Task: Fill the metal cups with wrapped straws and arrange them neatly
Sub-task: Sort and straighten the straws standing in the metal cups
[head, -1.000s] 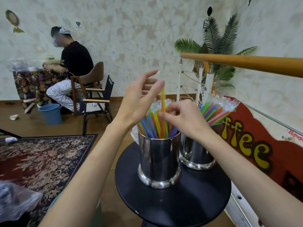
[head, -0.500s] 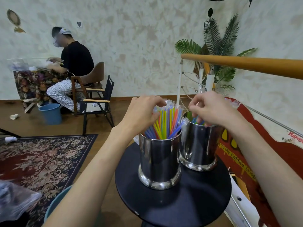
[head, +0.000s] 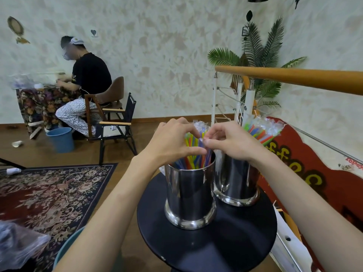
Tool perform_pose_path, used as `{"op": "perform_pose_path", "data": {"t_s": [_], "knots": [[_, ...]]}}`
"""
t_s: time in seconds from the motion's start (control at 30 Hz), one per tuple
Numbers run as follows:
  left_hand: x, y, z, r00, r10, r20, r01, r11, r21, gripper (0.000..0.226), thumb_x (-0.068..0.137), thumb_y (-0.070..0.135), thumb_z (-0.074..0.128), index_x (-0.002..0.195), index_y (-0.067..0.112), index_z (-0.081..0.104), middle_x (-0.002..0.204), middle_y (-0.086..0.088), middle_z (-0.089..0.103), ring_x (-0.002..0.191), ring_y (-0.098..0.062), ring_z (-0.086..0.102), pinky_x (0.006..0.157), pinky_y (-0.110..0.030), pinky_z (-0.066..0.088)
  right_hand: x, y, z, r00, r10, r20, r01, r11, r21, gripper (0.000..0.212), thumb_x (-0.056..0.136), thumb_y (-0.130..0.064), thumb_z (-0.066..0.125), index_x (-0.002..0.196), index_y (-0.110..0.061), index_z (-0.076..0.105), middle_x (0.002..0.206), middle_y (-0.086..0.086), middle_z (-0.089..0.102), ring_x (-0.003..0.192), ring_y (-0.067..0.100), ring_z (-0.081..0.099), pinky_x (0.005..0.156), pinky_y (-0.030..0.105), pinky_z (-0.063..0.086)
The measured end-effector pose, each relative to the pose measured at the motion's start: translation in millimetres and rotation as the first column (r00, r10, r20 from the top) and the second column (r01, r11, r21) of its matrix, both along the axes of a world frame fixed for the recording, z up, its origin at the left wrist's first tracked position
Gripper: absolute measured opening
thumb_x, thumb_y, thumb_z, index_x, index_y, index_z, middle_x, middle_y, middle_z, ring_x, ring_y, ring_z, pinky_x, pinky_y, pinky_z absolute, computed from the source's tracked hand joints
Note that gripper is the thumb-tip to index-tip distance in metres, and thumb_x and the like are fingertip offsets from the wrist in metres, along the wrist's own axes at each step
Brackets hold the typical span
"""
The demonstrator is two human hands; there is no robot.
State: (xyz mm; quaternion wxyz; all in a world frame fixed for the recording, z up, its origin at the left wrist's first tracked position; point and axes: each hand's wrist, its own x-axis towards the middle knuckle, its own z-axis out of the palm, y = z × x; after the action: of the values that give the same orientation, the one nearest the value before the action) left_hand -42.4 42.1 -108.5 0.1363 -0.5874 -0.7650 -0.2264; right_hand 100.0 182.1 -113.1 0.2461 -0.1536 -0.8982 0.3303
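- Standing on the round black table (head: 206, 250) were two metal cups: the near cup (head: 190, 193) toward the table's front, the far cup (head: 235, 181) just behind and to its right, the two touching or nearly so.
- Each cup held one bundle of wrapped straws; single straws were too many and too crowded to count.
- The near cup's straws (head: 193, 154) rose between two hands above its rim.
- The left hand (head: 170, 143) curved round the bundle's left side, fingers arched over the wrapper tops and thumb reaching across the front.
- The right hand (head: 230, 140) closed in from the right, thumb and forefinger narrowed to a pinch on the wrapper tips; whether it gripped one straw or several could not be told.
- The far cup's straws (head: 262, 130) fanned out to the upper right, untouched, beyond the right wrist.
- Well beyond the table, a seated person (head: 84, 91) worked at a cloth-covered surface, one blue bucket (head: 60, 139) beside them.
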Motion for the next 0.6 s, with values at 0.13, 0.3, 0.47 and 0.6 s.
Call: {"op": "perform_pose_path", "data": {"t_s": [0.13, 0.3, 0.47, 0.6], "knots": [[1, 3, -2, 0.998, 0.013, -0.053, -0.011, 0.999, 0.05, 0.028, 0.082, 0.059, 0.072, 0.094, 0.033, 0.073, 0.116, 0.01, 0.061, 0.114, -0.012, 0.053, 0.099, -0.039, 0.036, -5, -3, -5, 0.998, 0.019, -0.062, -0.025, 0.996, -0.091, 0.007, 0.094, -0.024, 0.071, 0.091, -0.019, 0.067, 0.081, 0.004, 0.075, 0.079, 0.016, 0.072, 0.07, 0.033, 0.058], [6, -1, 3, 0.975, -0.151, 0.163, 0.086, 0.933, 0.348, 0.018, 0.09, 0.03, 0.073, 0.095, 0.014, 0.069, 0.093, 0.006, 0.07, 0.089, -0.012, 0.066, 0.086, -0.044, 0.053, -6, -9, 6, 0.936, 0.063, -0.346, -0.157, 0.956, -0.249, 0.008, 0.098, -0.013, 0.064, 0.095, -0.018, 0.069, 0.088, 0.003, 0.078, 0.083, 0.017, 0.076, 0.069, 0.023, 0.056], [7, -5, 6, 0.963, -0.149, 0.223, 0.039, 0.901, 0.432, 0.03, 0.087, 0.012, 0.07, 0.112, 0.01, 0.056, 0.09, 0.005, 0.066, 0.086, -0.013, 0.066, 0.084, -0.044, 0.054, -5, -15, 7, 0.937, 0.194, -0.291, -0.249, 0.954, -0.166, 0.031, 0.1, -0.002, 0.056, 0.103, -0.027, 0.073, 0.104, -0.003, 0.077, 0.099, 0.01, 0.073, 0.084, 0.025, 0.057], [1, -3, 1, 0.999, 0.041, -0.012, -0.037, 0.965, 0.259, 0.035, 0.088, 0.02, 0.064, 0.123, 0.023, 0.061, 0.107, 0.004, 0.064, 0.108, -0.02, 0.06, 0.095, -0.043, 0.042, -4, -16, 4, 0.968, 0.187, -0.164, -0.215, 0.962, -0.168, 0.028, 0.1, 0.002, 0.055, 0.112, -0.018, 0.07, 0.111, -0.003, 0.075, 0.1, 0.008, 0.072, 0.083, 0.024, 0.057]]}}
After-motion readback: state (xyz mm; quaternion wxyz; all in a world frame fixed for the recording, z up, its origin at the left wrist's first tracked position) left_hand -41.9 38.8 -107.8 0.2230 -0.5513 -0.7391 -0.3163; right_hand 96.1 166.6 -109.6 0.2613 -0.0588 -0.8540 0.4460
